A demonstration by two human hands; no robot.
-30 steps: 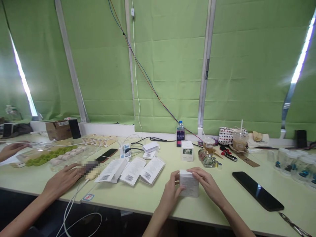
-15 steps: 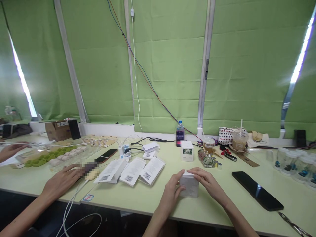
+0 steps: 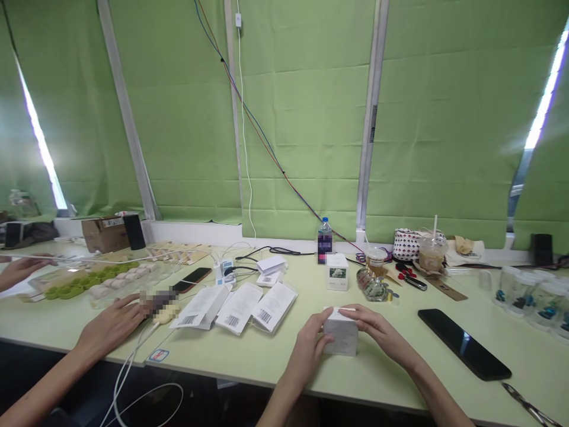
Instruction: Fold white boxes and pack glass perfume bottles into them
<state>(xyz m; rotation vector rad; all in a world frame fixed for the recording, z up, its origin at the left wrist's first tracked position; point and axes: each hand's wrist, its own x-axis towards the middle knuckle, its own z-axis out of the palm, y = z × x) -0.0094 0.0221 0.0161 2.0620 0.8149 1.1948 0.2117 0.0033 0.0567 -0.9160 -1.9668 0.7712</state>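
Observation:
A small white box (image 3: 341,338) stands on the pale table near its front edge, its top closed. My left hand (image 3: 310,341) grips the box's left side, thumb on the front face and fingers at the upper corner. On the right, my right hand (image 3: 377,329) rests its fingers on the top and right edge of the box. Behind stands a second white box (image 3: 336,274) with a flower picture. Left of my hands lie flattened white cartons with barcodes, among them one carton (image 3: 274,307) nearest my left hand.
A black phone (image 3: 464,344) and metal pliers (image 3: 528,405) lie at the right, near several clear jars (image 3: 546,302). Another person's hand (image 3: 113,323) rests on the table at left by white cables. A bottle (image 3: 325,242) and drink cups stand behind.
The fingers of my right hand have shifted on the box's top, and more of the flat white top shows. My left hand keeps its hold.

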